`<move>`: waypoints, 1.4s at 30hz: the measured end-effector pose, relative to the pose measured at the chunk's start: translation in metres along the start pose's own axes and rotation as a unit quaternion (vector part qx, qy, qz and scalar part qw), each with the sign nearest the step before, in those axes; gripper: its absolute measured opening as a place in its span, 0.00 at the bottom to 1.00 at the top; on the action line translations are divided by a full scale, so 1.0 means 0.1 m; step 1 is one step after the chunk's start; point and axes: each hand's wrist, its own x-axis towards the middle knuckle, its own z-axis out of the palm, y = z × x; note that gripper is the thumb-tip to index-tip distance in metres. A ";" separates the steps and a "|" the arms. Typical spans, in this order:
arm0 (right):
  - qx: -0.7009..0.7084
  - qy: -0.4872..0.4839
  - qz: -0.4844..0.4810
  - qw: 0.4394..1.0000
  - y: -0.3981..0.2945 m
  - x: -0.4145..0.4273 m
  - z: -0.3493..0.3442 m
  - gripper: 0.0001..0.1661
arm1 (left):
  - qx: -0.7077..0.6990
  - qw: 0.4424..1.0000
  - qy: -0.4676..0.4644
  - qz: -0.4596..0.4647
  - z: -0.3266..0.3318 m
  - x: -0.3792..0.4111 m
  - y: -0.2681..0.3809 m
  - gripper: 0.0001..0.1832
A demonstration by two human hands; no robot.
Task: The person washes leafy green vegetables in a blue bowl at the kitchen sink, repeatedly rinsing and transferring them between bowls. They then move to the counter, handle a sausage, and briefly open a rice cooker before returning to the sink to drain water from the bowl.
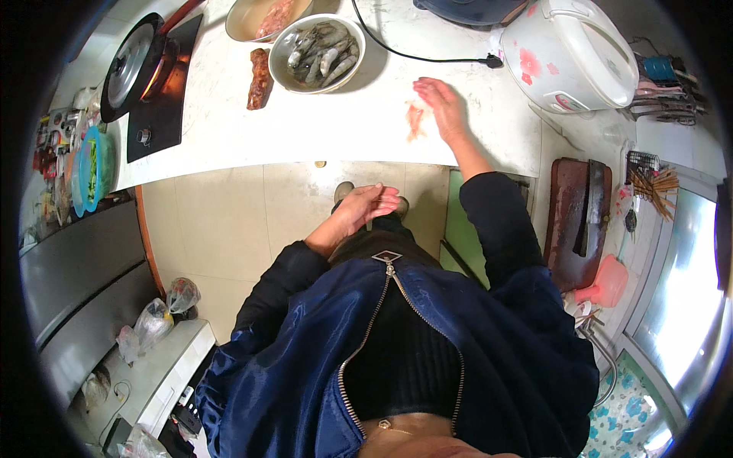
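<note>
My right hand (442,106) is over the white countertop (366,131), empty, with its fingers extended. Just left of it, a wet-looking reddish smear (414,121) marks the surface. My left hand (366,207) is in front of my waist, below the counter's edge, palm partly turned up and nothing in it. A white bowl of raw shrimp (323,54) stands farther back on the counter. Beside that bowl lies a dark red cured sausage (257,79). Behind it, a second bowl (240,23) contains liquid and a piece of raw meat (276,18).
At left, a lidded pan (127,68) sits over a glowing burner on a black cooktop (156,129). A white rice cooker (567,57) and a black power cord (424,56) occupy the right. A cleaver (591,212) lies on a brown cutting board (561,229).
</note>
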 end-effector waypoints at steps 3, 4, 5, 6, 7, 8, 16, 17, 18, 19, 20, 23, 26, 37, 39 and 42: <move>0.022 -0.076 0.027 0.997 0.14 -0.11 0.13 0.14 | -0.167 0.981 -0.069 -0.067 -0.05 0.35 -0.10 0.26; 0.028 -0.096 0.049 0.994 0.13 -0.18 0.15 0.14 | -0.206 0.972 -0.082 -0.074 -0.05 0.47 -0.13 0.27; 0.033 -0.117 0.071 0.990 0.11 -0.24 0.17 0.14 | -0.245 0.961 -0.095 -0.081 -0.05 0.58 -0.15 0.27; 0.033 -0.111 0.087 0.989 0.01 -0.25 0.15 0.14 | -0.281 0.949 -0.117 -0.080 -0.05 0.69 -0.16 0.28; 0.004 -0.073 0.059 0.996 -0.03 -0.20 0.07 0.15 | -0.293 0.945 -0.123 -0.078 -0.03 0.75 -0.14 0.28; 0.014 -0.034 0.025 0.999 -0.02 -0.09 -0.06 0.15 | -0.304 0.941 -0.128 -0.076 -0.02 0.81 -0.12 0.28; -0.077 -0.083 -0.024 0.993 0.09 -0.17 0.07 0.13 | -0.336 0.931 -0.130 -0.064 -0.05 0.95 -0.03 0.26; -0.073 -0.099 0.013 0.992 0.08 -0.27 0.15 0.13 | -0.345 0.927 -0.134 -0.066 -0.04 0.96 -0.03 0.27; -0.069 -0.114 0.049 0.990 0.06 -0.38 0.21 0.12 | -0.356 0.924 -0.119 -0.076 -0.03 0.95 -0.01 0.26; -0.064 -0.127 0.085 0.986 0.07 -0.47 0.27 0.12 | -0.365 0.921 -0.102 -0.088 -0.02 0.94 0.00 0.26; -0.076 -0.155 0.052 0.984 0.12 -0.56 0.30 0.12 | -0.374 0.918 -0.086 -0.100 -0.01 0.92 0.02 0.26; -0.091 -0.215 0.017 0.972 0.28 -0.94 0.44 0.10 | -0.399 0.864 -0.305 0.034 -0.28 1.05 -0.29 0.24; -0.164 -0.196 0.008 0.967 0.38 -1.31 0.45 0.11 | -0.244 0.964 -0.106 0.020 -0.05 0.79 -0.16 0.20; 0.272 0.323 0.008 0.906 0.31 -2.87 0.01 0.11 | -0.173 0.954 -0.162 -0.184 0.47 0.40 -0.21 0.17; 0.306 0.363 0.078 0.877 0.24 -3.26 0.16 0.11 | -0.091 0.952 -0.167 -0.239 0.86 0.37 -0.31 0.22; 0.363 0.372 0.112 0.847 0.20 -3.76 0.11 0.12 | 0.071 0.956 -0.149 -0.242 1.54 0.22 -0.54 0.23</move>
